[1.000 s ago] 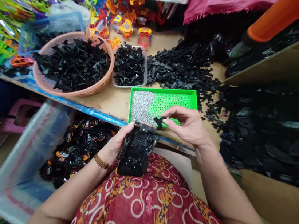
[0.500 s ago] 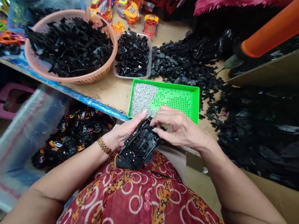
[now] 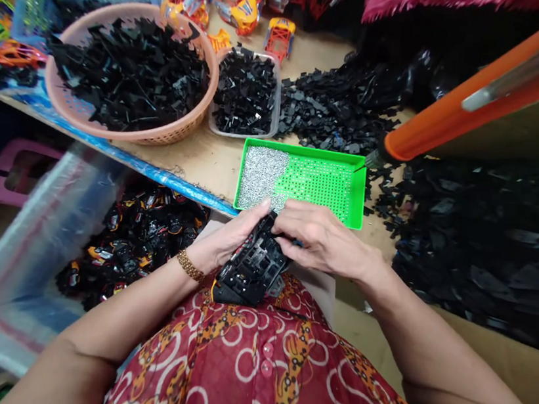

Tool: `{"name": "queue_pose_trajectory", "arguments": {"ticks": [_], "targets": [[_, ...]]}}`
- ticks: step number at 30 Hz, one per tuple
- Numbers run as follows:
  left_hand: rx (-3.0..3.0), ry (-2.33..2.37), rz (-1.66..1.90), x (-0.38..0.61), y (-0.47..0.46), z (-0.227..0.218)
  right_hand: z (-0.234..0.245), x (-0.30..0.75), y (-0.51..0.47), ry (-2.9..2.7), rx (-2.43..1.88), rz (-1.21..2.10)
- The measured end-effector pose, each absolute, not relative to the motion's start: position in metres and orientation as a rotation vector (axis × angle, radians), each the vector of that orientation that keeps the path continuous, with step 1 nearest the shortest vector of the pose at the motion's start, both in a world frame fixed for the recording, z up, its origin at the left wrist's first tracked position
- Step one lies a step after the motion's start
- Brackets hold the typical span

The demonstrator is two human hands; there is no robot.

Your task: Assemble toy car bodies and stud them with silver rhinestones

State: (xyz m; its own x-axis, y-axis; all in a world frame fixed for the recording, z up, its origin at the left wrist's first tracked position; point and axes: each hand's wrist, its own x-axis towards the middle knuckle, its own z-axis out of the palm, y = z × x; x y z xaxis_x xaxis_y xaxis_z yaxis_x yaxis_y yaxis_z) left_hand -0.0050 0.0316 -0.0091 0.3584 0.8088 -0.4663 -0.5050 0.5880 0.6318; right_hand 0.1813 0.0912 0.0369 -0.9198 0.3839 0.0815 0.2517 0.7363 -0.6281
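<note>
A black toy car chassis (image 3: 254,266), underside up with an orange edge at its lower left corner, lies tilted against the patterned dress. My left hand (image 3: 233,233) is closed round its left side, thumb pointing up along the edge. At the chassis's upper right end my right hand (image 3: 321,239) has its fingers bent and pressed together. Its fingertips touch the chassis, and whatever they pinch is hidden. Just beyond both hands is a green perforated tray (image 3: 360,197), with a heap of small silvery screws (image 3: 263,171) in its left part.
An orange screwdriver tool (image 3: 438,128) slants in from the upper right, its tip over the tray's right end. A pink basket (image 3: 196,116) and a clear tub (image 3: 276,113) hold black parts. More black parts (image 3: 331,107) lie loose behind. Toy cars (image 3: 139,244) fill a plastic-lined box at left.
The orange tool has come lower and to the left, toward the tray. My right hand's fingers have curled closer together on the chassis. The view has shifted slightly.
</note>
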Motion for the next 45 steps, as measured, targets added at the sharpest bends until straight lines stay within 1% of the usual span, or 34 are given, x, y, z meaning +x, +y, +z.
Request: {"name": "queue_pose_trajectory", "arguments": {"ticks": [4, 8, 13, 15, 18, 20, 26, 30, 34, 37, 41, 45], "targets": [[0.499, 0.911, 0.938, 0.005, 0.028, -0.005, 0.036, 0.184, 0.092, -2.738, -0.473, 0.999], [0.41, 0.992, 0.969, 0.009, 0.022, 0.003, 0.041, 0.192, 0.093, -2.609, -0.574, 1.085], [0.319, 1.03, 0.957, 0.009, 0.018, 0.006, 0.037, 0.198, 0.091, -2.219, -0.929, 1.248], [0.345, 1.04, 0.94, 0.01, 0.018, 0.006, 0.032, 0.195, 0.088, -2.105, -1.083, 1.407], [0.495, 1.07, 0.941, 0.01, 0.017, 0.011, 0.027, 0.187, 0.083, -1.9, -1.22, 1.721], [0.634, 1.065, 0.934, 0.008, 0.014, 0.016, 0.026, 0.182, 0.079, -1.786, -1.234, 1.831], [0.922, 1.024, 0.912, 0.001, 0.006, 0.016, 0.029, 0.175, 0.071, -1.771, -1.253, 1.881], [0.829, 1.013, 0.871, -0.003, 0.009, 0.01, 0.031, 0.179, 0.07, -1.822, -1.235, 1.759], [0.671, 0.967, 0.804, -0.015, 0.012, 0.008, 0.042, 0.199, 0.073, -1.796, -1.195, 1.666], [0.696, 1.02, 0.745, -0.028, 0.014, 0.008, 0.053, 0.221, 0.08, -1.736, -1.231, 1.485], [0.778, 1.053, 0.713, -0.034, 0.015, 0.007, 0.061, 0.251, 0.092, -1.619, -1.27, 1.09], [0.698, 1.139, 0.731, -0.029, 0.012, -0.001, 0.069, 0.285, 0.122, -1.365, -1.263, 0.423]]}}
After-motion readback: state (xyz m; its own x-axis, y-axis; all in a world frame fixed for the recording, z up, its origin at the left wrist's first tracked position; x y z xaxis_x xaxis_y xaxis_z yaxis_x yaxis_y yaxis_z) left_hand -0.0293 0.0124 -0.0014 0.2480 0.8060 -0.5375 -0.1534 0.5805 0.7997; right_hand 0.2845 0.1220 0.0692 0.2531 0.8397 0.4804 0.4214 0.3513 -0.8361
